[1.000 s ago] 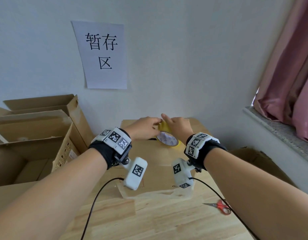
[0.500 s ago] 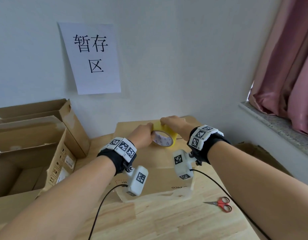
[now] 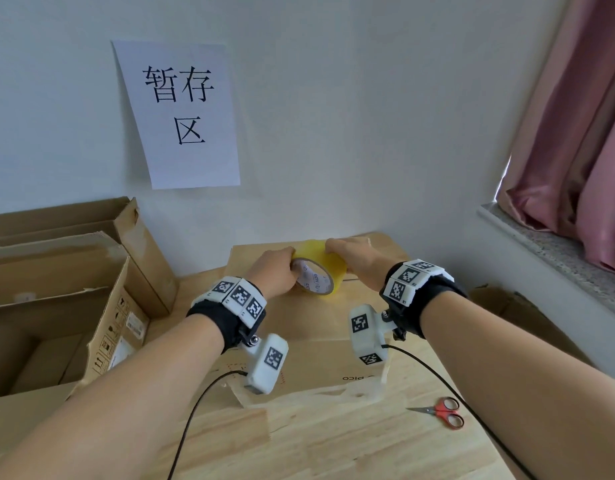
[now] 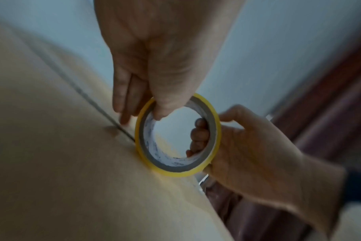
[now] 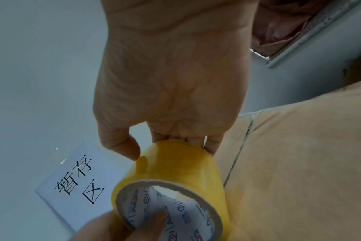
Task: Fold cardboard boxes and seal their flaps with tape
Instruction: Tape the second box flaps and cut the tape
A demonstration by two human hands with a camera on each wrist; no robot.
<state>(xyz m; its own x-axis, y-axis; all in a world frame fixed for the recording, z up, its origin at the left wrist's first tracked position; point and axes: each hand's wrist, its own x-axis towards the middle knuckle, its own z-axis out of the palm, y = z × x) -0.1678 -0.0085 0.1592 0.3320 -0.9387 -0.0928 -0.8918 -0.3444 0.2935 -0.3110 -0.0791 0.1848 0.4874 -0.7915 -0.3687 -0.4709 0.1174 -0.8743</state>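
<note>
A yellow tape roll stands on its edge on the top of a closed cardboard box, beside the box's centre seam. My left hand grips the roll's near rim, thumb inside the printed core and fingers outside, touching the box top. My right hand holds the far side: its thumb presses the roll's yellow outer face, its fingers curl into the core from behind. No loose tape end shows.
Open cardboard boxes stand at the left on the wooden table. Red-handled scissors lie at the front right. A paper sign hangs on the wall behind. A windowsill and pink curtain are to the right.
The roll has turned from lying tilted to standing more on edge, and both hands have shifted slightly left on the box top. The head view has swung right.
</note>
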